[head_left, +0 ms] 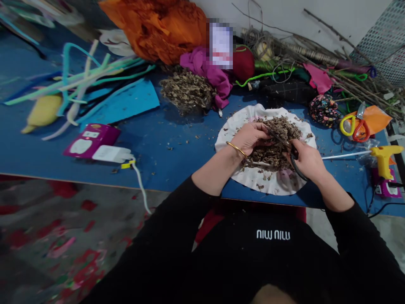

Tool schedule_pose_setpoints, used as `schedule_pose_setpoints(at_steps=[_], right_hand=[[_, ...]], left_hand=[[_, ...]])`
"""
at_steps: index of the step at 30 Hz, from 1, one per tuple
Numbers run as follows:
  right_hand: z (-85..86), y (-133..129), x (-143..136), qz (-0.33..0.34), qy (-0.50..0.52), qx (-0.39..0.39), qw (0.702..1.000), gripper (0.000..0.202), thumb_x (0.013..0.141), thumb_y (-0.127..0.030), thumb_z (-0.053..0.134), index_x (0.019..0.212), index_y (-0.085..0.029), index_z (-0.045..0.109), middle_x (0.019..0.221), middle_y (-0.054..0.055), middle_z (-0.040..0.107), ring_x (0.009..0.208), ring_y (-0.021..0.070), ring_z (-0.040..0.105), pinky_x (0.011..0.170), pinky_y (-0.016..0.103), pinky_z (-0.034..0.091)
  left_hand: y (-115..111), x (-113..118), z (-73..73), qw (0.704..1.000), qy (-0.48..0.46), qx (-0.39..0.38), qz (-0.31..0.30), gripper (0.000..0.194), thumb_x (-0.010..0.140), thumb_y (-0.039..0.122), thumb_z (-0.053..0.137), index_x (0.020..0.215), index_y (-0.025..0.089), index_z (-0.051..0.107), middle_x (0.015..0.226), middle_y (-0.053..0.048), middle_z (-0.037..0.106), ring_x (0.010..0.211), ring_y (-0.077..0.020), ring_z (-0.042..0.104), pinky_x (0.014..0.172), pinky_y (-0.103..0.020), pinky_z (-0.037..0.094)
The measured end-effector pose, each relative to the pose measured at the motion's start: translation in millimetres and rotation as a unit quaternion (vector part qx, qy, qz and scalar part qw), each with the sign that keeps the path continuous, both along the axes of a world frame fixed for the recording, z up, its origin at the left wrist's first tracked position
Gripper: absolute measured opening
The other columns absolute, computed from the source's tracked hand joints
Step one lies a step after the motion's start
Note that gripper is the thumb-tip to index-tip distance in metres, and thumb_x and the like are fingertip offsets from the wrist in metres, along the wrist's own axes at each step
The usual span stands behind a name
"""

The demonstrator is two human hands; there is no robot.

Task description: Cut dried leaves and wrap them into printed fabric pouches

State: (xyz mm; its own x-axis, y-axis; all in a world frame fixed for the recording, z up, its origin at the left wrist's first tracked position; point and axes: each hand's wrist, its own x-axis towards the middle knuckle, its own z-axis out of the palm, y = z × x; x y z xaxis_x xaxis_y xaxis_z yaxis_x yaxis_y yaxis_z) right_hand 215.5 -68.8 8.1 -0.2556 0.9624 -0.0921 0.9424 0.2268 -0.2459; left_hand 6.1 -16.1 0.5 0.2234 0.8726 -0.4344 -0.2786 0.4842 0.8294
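A round white cloth (226,135) with a wavy edge lies on the blue table, with a heap of dry brown plant bits (284,126) on it. My right hand (306,160) is closed around dark-handled scissors (297,169), whose dark blades point up and left across the heap. Above the left side of the cloth, my left hand (251,137) has its fingers pinched on dried plant material near the blade tips. Exactly which pieces lie between those fingers is partly hidden. Loose crumbs are scattered around both hands.
Behind the cloth sit another dried plant clump (188,90), purple fabric (205,71) and orange fabric (158,29). Twigs (329,59) line the back right. Scissors with yellow and red handles (360,126) and a yellow glue gun (382,158) lie right; a purple box (91,139) lies left.
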Motion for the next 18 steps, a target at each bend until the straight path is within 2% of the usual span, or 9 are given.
schedule_pose_setpoints(at_steps=[5,8,11,15,18], right_hand=[[-2.9,1.7,3.6,0.004,0.016,0.0,1.0,0.035,0.092,-0.036,0.052,0.118,-0.019,0.069,0.1,0.013,0.079,0.086,0.0288,0.071,0.068,0.032,0.043],[-4.8,2.4,5.5,0.007,0.026,0.003,1.0,0.033,0.092,-0.037,0.052,0.114,-0.019,0.071,0.091,0.012,0.078,0.081,0.0268,0.07,0.065,0.03,0.04],[-6.0,2.6,6.5,0.015,0.029,0.003,0.999,0.037,0.096,-0.046,0.052,0.113,-0.019,0.071,0.088,0.011,0.078,0.08,0.0258,0.07,0.064,0.03,0.039],[-7.8,2.6,6.6,0.022,0.022,0.046,0.998,0.055,0.097,-0.064,0.049,0.122,-0.018,0.067,0.102,0.014,0.077,0.082,0.0262,0.069,0.064,0.03,0.039],[-8.2,2.8,6.9,0.026,0.02,0.048,0.998,0.056,0.097,-0.067,0.046,0.115,-0.019,0.069,0.097,0.013,0.077,0.079,0.0253,0.068,0.063,0.03,0.036]], left_hand=[[0.7,0.0,1.3,1.0,0.0,-0.006,0.012,0.024,0.059,-0.001,0.077,0.066,0.014,0.06,0.067,0.001,0.064,0.068,-0.0118,0.064,0.073,-0.031,0.06],[1.5,-1.5,2.5,1.0,-0.003,-0.004,0.007,0.026,0.055,0.0,0.078,0.066,0.014,0.059,0.066,0.003,0.063,0.066,-0.0109,0.062,0.067,-0.028,0.058],[2.2,-2.5,2.1,1.0,0.003,0.005,-0.001,0.025,0.056,0.002,0.078,0.066,0.014,0.059,0.067,0.003,0.064,0.067,-0.0109,0.062,0.067,-0.028,0.057],[1.9,-1.3,0.1,1.0,0.021,0.02,-0.01,0.021,0.056,0.003,0.076,0.068,0.013,0.061,0.066,0.003,0.064,0.067,-0.0116,0.062,0.067,-0.029,0.057],[1.0,0.2,-0.5,0.999,0.034,0.014,-0.013,0.021,0.056,0.002,0.075,0.067,0.013,0.061,0.065,0.003,0.063,0.065,-0.0117,0.062,0.064,-0.027,0.056]])
